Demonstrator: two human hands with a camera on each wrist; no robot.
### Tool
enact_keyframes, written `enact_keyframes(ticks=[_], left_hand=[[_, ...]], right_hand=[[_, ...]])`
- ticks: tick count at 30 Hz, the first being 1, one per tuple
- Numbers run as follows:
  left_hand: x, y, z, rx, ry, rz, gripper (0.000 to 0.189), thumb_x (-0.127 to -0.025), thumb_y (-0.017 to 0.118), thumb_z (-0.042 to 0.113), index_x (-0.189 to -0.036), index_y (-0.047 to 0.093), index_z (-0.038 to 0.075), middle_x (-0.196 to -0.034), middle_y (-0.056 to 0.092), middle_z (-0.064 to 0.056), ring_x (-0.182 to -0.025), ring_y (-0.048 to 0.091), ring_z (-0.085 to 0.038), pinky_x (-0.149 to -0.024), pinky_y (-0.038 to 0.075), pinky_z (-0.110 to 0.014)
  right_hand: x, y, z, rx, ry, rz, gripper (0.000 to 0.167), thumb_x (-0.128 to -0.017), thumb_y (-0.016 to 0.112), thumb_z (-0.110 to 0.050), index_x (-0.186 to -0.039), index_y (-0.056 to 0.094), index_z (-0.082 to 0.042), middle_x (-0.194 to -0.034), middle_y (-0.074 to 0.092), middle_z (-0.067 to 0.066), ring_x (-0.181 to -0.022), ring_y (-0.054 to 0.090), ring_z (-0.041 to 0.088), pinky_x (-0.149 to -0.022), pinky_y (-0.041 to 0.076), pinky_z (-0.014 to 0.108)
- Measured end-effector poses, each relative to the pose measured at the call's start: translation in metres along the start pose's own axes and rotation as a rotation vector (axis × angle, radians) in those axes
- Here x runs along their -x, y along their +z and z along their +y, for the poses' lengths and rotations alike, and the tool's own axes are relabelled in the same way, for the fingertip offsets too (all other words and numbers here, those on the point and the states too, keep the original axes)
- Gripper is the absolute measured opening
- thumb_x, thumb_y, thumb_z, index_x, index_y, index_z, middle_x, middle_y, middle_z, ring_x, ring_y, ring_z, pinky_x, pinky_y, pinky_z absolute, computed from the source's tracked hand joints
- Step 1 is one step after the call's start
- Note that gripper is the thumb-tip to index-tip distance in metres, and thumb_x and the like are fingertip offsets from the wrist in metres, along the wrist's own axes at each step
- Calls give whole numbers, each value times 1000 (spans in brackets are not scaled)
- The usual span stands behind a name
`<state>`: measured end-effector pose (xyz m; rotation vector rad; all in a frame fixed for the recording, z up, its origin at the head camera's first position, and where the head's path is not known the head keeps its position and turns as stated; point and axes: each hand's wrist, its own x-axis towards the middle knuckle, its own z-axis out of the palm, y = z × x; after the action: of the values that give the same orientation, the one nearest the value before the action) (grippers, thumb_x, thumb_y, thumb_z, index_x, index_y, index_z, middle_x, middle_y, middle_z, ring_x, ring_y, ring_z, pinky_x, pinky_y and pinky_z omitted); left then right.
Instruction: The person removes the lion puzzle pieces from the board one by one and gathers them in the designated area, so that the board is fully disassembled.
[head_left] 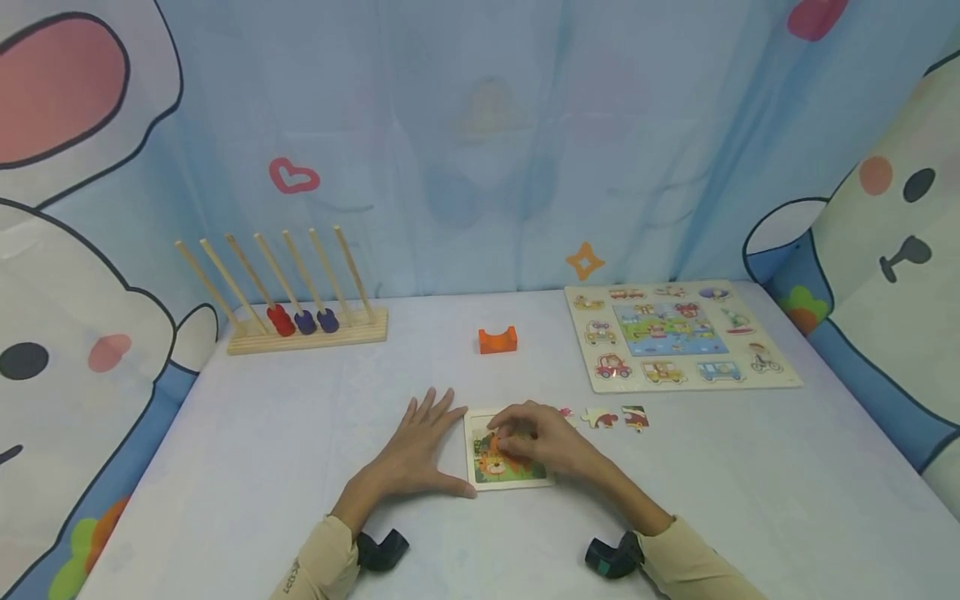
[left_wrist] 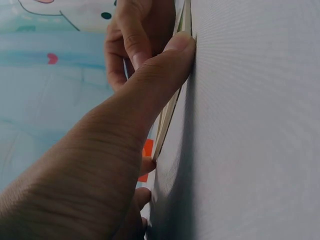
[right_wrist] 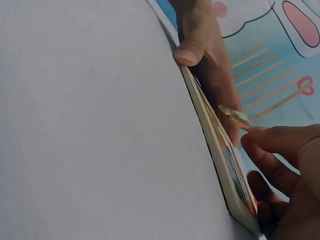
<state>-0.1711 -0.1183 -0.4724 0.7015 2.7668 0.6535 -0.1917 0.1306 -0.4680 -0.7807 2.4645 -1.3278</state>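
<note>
Fitting seems the step in hand: the right hand [head_left: 551,442] pinches a puzzle piece [right_wrist: 236,116] between its fingers, just above the puzzle tray [head_left: 470,454] — the left hand [head_left: 414,450], fingers spread, touches the tray's left side. Next likely calls for aligning, then pressing down.

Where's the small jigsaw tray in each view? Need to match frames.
Head: jigsaw tray lower centre, partly hidden by the right hand.
Left wrist: jigsaw tray edge-on, a pale strip from the top down to left of centre.
Right wrist: jigsaw tray edge-on, slanting from upper centre to bottom right.
Shared landmark: left hand, thumb at the tray's edge.
</note>
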Motion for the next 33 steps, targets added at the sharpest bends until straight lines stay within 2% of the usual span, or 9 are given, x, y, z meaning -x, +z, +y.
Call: enact_keyframes(ticks=[7, 16, 25, 33], left_hand=[[-1, 1, 0, -16, 4, 4, 112, -62, 72, 73, -151, 30, 19, -161, 8, -6, -148, -3, -29, -118, -2, -51], [-1, 2, -1, -19, -13, 1, 113, -61, 72, 74, -151, 29, 21, -162, 6, -2, -148, -5, -25, -119, -4, -48], [1, 1, 0, -2, 4, 24, 112, -61, 74, 71, -150, 32, 19, -161, 10, -5, -148, -2, -29, -119, -2, -51], [0, 2, -1, -4, 0, 26, 111, -61, 73, 72, -150, 32, 20, -161, 10, -5, -148, -2, -28, -119, -2, -51]], right_hand=[[2, -9, -1, -18, -8, 7, 20, -89, 69, -24, -108, 69, -17, -88, 65, -7, -83, 58, 11, -77, 49, 27], [12, -26, -1, -30, -28, 64, 24, -89, 68, -24, -111, 68, -15, -87, 67, -5, -84, 59, 13, -78, 50, 27], [28, -40, 4, 23, 40, 112, 26, -88, 69, -31, -110, 68, -17, -83, 69, -9, -86, 64, 9, -82, 51, 32], [48, -51, 10, -18, 66, 130, 25, -88, 69, -29, -110, 68, -15, -85, 71, -5, -92, 65, 11, -84, 51, 30]])
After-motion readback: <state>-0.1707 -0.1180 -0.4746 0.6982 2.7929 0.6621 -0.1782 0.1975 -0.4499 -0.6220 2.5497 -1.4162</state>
